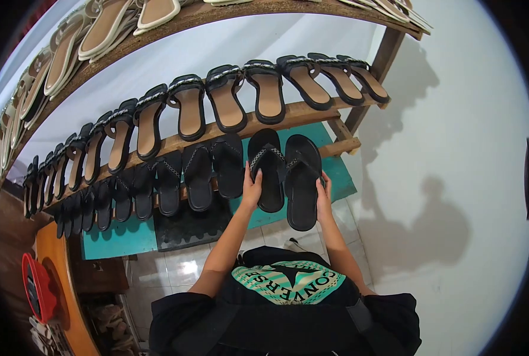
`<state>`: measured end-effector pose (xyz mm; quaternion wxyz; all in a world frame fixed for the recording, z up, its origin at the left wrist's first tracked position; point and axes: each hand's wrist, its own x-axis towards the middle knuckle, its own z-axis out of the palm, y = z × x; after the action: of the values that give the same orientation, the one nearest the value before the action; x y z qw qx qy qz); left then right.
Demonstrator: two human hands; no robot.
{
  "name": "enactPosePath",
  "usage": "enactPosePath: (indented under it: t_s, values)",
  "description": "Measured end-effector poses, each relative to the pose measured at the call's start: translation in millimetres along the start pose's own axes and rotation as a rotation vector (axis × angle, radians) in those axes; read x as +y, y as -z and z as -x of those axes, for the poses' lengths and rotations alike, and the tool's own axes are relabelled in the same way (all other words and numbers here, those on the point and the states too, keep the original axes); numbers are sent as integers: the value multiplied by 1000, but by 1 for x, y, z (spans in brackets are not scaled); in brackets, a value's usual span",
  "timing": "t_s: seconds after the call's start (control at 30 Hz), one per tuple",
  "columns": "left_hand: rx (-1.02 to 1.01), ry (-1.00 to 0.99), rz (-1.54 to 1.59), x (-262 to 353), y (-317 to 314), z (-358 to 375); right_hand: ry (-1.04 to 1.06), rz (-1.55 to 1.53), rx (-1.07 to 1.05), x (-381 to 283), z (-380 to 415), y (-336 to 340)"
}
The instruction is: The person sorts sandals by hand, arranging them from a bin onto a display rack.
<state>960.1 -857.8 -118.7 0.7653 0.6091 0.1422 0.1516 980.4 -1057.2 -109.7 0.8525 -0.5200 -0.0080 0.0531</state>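
Note:
Two black flip-flops with patterned thong straps are in front of me, side by side, toes pointing away. My left hand (252,187) grips the left flip-flop (270,187) along its outer edge, with the thumb on top. My right hand (323,197) is closed on the side of the right flip-flop (303,199), which sits a little nearer to me. The fingers under both soles are hidden. Just left of them, a matching black flip-flop (227,166) rests on the lowest rack row, beside several more.
A wooden rack shelf (300,114) holds a row of black slides (227,105) with tan insoles. White-edged sandals (101,29) line the upper shelf. A teal board (119,243) lies below. A red basket (46,296) stands at lower left; a white wall (454,148) is at right.

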Motion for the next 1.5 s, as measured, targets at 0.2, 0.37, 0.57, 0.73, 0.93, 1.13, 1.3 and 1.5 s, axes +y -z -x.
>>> enactPosePath:
  t_s: [0.2,0.37,0.57,0.73,0.93,1.13,1.3,1.5]
  values:
    - [106,-9,-109,-1,-18,-37,-12,104,-95,1,-51,20]
    - [243,-44,-124,-17,-23,-65,-28,105,-163,5,-77,39]
    - [278,-71,-293,-15,-19,-73,-51,123,-230,4,-98,47]
    - [314,-172,-815,-12,-14,-68,-44,127,-226,3,-101,40]
    - [373,-501,-1040,8,-41,-33,-68,122,-219,-2,-90,34]
    - [400,-602,-1073,-1,-62,13,-113,99,-162,-7,-78,30]
    - [770,-339,-949,-37,-76,14,-130,119,-154,2,-75,34]
    - [614,159,380,-34,-76,20,-128,125,-174,-1,-72,35]
